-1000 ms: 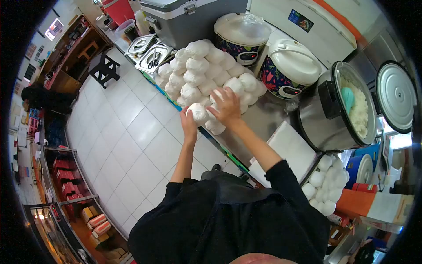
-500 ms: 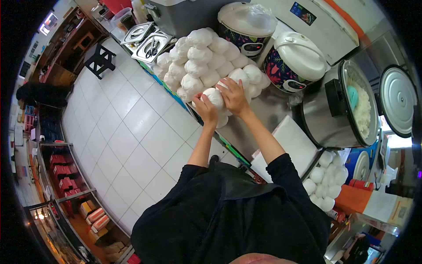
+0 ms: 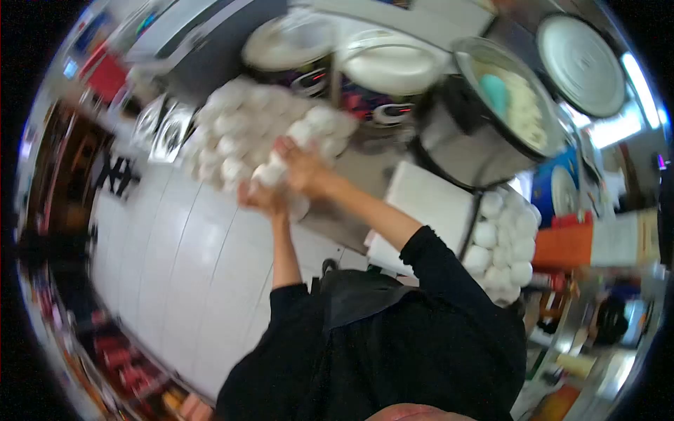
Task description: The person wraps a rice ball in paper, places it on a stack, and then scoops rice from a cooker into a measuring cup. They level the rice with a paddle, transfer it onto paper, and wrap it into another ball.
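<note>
The picture is blurred by motion. At the front edge of a heap of white wrapped bundles (image 3: 235, 126), my left hand (image 3: 264, 199) has its fingers against the near left side of one round white bundle (image 3: 269, 174). From the right, my right hand (image 3: 306, 170) curls its fingers over the same bundle, which sits between both hands. More white bundles touch it behind and below. The heap rests on a metal counter (image 3: 337, 221).
Two patterned cookers with pale lids (image 3: 288, 43) (image 3: 390, 64) stand behind the heap. To the right are a large pot (image 3: 449, 151) of white rice, a white box (image 3: 428, 200) and more white rounds (image 3: 502, 238). Steel trays (image 3: 172, 133) lie at the left.
The view has turned and shifted, so the heap, cookers and pot appear farther left and higher. Both hands are still at a bundle on the heap's front edge.
</note>
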Action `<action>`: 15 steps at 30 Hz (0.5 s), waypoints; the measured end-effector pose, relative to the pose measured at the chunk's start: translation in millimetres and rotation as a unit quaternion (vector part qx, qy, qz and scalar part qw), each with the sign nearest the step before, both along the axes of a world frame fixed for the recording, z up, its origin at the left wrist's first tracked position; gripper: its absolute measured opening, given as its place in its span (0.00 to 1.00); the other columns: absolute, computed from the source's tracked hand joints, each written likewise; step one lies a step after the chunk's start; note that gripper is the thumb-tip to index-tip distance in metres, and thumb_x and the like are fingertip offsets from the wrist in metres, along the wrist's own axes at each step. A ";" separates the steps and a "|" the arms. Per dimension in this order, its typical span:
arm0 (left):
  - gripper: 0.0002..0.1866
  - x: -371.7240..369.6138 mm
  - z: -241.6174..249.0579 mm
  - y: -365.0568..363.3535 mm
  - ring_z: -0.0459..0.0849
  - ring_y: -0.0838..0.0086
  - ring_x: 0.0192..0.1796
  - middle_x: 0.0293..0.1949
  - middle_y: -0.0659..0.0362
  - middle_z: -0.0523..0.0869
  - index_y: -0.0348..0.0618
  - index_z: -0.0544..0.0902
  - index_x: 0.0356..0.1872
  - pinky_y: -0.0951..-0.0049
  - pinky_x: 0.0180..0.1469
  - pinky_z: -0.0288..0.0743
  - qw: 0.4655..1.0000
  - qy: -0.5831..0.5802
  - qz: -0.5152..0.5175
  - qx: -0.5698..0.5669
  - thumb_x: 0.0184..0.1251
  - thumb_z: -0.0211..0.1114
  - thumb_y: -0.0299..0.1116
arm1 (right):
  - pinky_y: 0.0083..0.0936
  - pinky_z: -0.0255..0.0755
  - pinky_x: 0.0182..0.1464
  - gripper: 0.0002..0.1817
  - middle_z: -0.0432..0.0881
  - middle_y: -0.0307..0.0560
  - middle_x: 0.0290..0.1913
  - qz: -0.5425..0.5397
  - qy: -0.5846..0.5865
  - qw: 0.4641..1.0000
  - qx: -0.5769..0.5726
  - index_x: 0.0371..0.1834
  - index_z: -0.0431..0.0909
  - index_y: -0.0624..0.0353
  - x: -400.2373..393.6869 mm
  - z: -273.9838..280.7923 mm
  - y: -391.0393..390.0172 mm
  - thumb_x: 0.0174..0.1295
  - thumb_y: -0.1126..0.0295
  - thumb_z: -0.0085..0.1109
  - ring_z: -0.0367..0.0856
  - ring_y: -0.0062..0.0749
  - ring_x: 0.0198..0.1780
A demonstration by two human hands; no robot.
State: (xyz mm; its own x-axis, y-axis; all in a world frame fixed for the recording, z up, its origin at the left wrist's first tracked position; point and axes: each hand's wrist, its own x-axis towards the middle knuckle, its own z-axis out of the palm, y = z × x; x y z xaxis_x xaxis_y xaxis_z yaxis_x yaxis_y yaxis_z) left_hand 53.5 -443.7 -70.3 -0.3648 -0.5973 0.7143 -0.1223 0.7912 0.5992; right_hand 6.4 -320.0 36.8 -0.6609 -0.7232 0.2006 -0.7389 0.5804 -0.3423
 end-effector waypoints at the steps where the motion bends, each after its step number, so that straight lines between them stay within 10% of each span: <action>1: 0.29 -5.5 -6.8 1.3 0.56 0.56 0.60 0.58 0.45 0.56 0.30 0.61 0.55 0.56 0.61 0.51 0.974 0.120 -0.023 0.192 0.63 0.57 0.43 | 0.62 0.40 0.63 0.40 0.46 0.49 0.72 0.011 0.056 0.997 -0.050 0.70 0.45 0.53 5.5 8.6 16.9 0.52 0.64 0.48 0.42 0.42 0.73; 9: 0.44 -10.8 27.5 16.2 0.35 0.51 0.70 0.66 0.42 0.44 0.31 0.46 0.65 0.50 0.68 0.34 0.985 -0.081 -0.076 0.132 0.62 0.51 0.58 | 0.35 0.68 0.49 0.16 0.73 0.51 0.45 -0.219 0.233 0.931 -0.175 0.44 0.75 0.56 10.7 185.9 253.9 0.49 0.70 0.58 0.72 0.43 0.48; 15: 0.37 5.7 48.1 16.4 0.53 0.55 0.65 0.58 0.46 0.62 0.32 0.57 0.59 0.55 0.68 0.38 0.996 0.061 0.060 0.033 0.61 0.57 0.53 | 0.36 0.75 0.39 0.13 0.80 0.54 0.36 -0.405 0.069 0.889 0.203 0.34 0.77 0.63 -114.1 186.2 382.7 0.50 0.64 0.60 0.80 0.46 0.38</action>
State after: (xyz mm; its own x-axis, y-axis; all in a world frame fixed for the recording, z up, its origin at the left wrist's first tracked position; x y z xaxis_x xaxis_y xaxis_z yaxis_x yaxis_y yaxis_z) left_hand 59.2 -427.4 -22.1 -0.2012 -0.6784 0.7067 -0.1378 0.7338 0.6652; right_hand -107.7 62.7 223.0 -0.9870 -0.0538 0.1516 -0.0421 0.9960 0.0790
